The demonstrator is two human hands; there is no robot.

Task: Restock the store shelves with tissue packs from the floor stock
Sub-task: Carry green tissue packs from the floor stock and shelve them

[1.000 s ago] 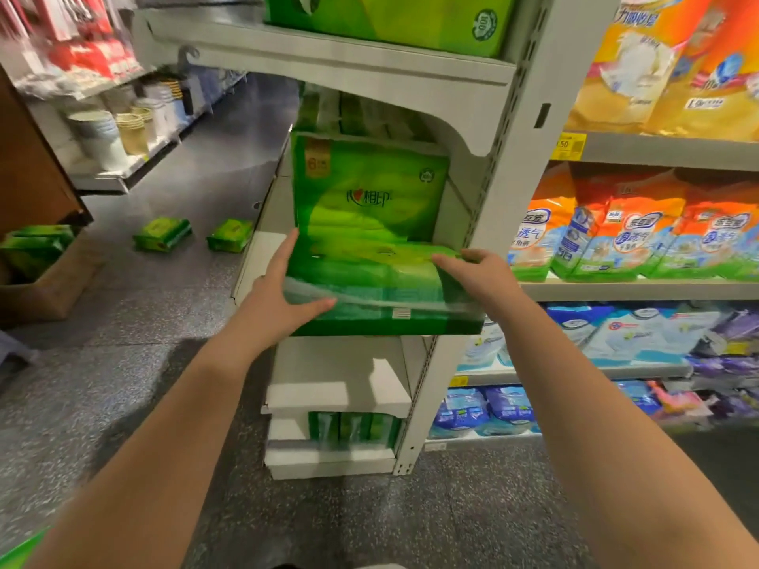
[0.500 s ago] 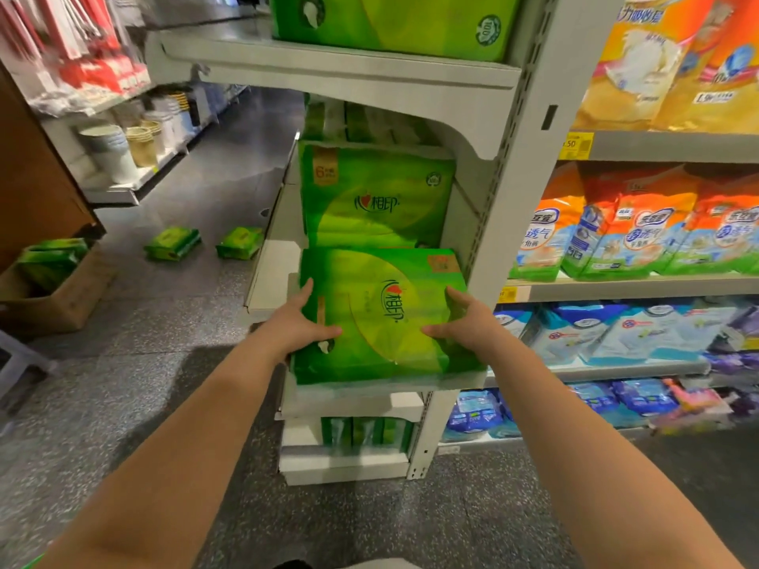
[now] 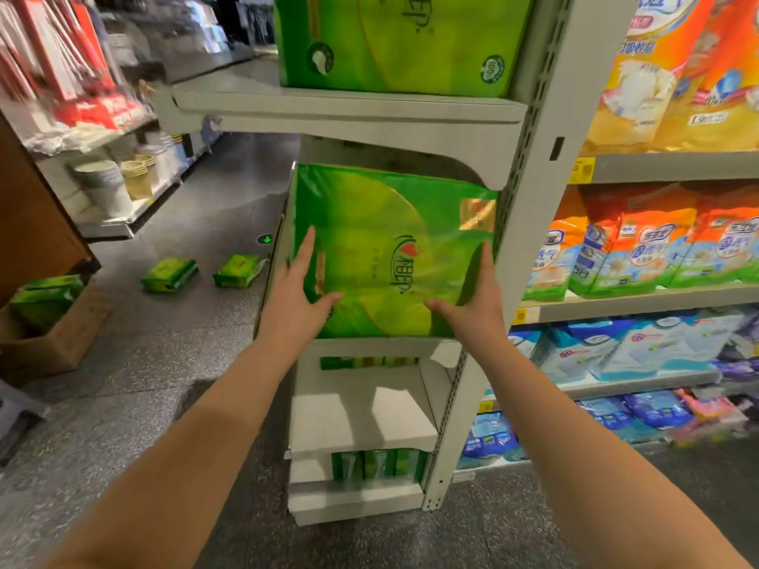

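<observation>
Both hands press a green tissue pack into the end shelf bay.

The tissue pack (image 3: 394, 248) stands upright at the front edge of the middle shelf (image 3: 369, 342), its printed face outward, filling the bay up to the shelf above (image 3: 349, 112). The left hand (image 3: 300, 293) lies flat on its left edge, fingers straight and together, thumb spread across the face; the right hand (image 3: 476, 297) mirrors it at the right edge, beside the perforated upright (image 3: 530, 199). Flat palms on both sides likely keep the soft pack square as it seats. The fit looks snug: the upright and the bracket under the upper shelf could catch the pack's top right corner. More stock waits: two small green packs (image 3: 205, 273) on the floor and a cardboard box (image 3: 49, 334) holding others at the left.
</observation>
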